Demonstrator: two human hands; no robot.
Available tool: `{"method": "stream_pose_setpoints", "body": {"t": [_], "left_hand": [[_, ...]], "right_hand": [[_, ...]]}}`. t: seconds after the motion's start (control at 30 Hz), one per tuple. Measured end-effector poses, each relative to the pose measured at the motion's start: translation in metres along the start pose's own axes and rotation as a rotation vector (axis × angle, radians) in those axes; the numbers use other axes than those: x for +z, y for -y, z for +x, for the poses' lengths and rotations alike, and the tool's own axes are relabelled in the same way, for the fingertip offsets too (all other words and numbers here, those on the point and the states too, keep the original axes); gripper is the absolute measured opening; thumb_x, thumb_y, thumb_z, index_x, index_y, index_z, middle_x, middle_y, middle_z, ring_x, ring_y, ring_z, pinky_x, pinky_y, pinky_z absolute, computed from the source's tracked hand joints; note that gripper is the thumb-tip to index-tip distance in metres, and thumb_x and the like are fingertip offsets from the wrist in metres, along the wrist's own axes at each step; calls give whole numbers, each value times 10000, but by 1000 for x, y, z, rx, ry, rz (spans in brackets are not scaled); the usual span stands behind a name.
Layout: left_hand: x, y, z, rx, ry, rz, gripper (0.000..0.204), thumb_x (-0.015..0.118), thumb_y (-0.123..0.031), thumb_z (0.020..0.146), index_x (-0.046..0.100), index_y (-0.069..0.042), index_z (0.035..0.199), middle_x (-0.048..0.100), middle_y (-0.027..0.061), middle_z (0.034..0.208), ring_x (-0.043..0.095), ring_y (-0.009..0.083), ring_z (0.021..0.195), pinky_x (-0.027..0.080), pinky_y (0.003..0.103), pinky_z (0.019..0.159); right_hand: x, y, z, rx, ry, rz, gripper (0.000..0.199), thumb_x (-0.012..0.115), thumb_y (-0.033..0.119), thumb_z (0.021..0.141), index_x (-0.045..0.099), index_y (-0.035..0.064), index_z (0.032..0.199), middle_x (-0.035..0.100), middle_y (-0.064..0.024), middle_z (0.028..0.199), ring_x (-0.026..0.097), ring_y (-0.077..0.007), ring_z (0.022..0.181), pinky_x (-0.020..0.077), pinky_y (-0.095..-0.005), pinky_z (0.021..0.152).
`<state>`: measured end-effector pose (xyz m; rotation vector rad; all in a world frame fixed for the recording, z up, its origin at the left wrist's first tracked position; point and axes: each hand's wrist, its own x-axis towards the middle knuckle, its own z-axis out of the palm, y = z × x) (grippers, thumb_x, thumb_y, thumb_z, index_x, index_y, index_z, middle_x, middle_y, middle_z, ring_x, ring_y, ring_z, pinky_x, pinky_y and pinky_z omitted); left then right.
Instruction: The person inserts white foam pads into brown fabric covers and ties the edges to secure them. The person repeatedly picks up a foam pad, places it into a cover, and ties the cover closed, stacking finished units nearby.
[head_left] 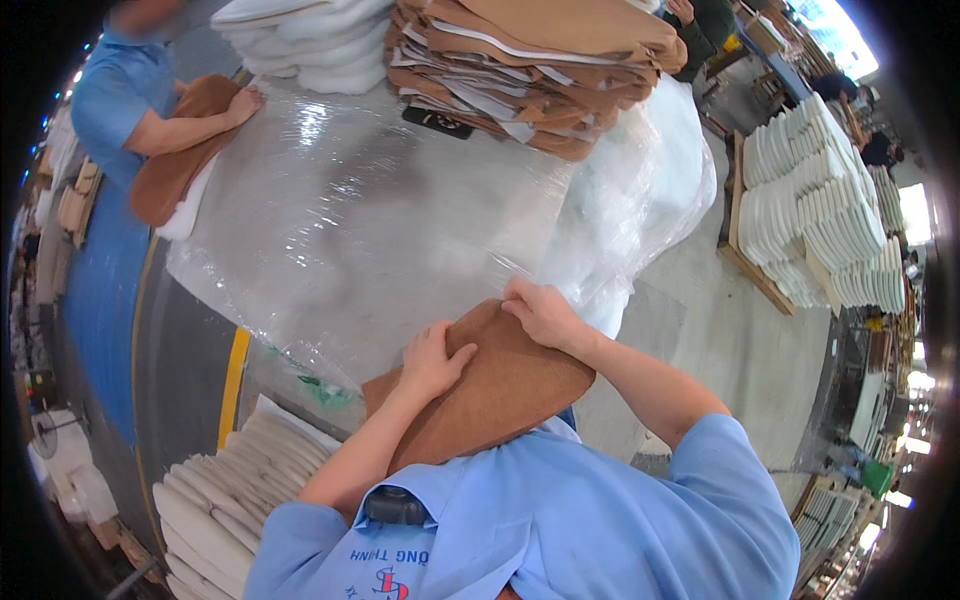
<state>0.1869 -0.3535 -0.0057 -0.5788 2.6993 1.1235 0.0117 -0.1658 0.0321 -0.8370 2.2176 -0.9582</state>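
Observation:
In front of my body is a brown fabric-covered cushion (500, 385), tilted, its near edge by my shirt. My left hand (437, 362) grips its far left edge, thumb on the brown face and fingers reaching over the edge. At the far corner my right hand (540, 312) pinches the fabric between thumb and fingers. The underside of the cushion is hidden. Beyond it stretches a work table (400, 210) covered in clear plastic film.
Brown fabric covers (530, 60) are piled at the table's far side, beside stacked white pads (305, 45). A dark flat object (437, 122) lies below the pile. At left a co-worker handles another brown cushion (185, 150). White pads (240, 490) stand low left; more pads (810, 200) fill a pallet right.

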Motion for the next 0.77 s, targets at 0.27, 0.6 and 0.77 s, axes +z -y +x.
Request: {"method": "stream_pose_setpoints", "body": {"t": [0.27,0.6,0.77], "left_hand": [[-48,10,10,-129,126,123,472,684,-479,961,710,-38,1128,726,207,1143,668,408,1088,518,503,927],[-28,56,-1,-196,37,118,360,552,-423,1056,712,-103,1017,738,172,915,704,402,914,531,540,779],[-17,63,12,-221,-36,178,350,555,-418,1059,674,-89,1062,734,190,866,716,394,888,538,541,763]], "right_hand": [[2,10,35,103,112,-107,292,703,279,970,611,54,1131,730,-214,941,705,-399,914,548,-460,809],[33,0,45,381,167,-325,325,633,376,1002,748,79,1068,753,-190,1030,703,-390,1021,538,-481,906],[46,-8,41,348,129,-426,303,611,366,1023,736,106,1116,754,-187,1059,704,-384,1051,539,-493,898]]}}
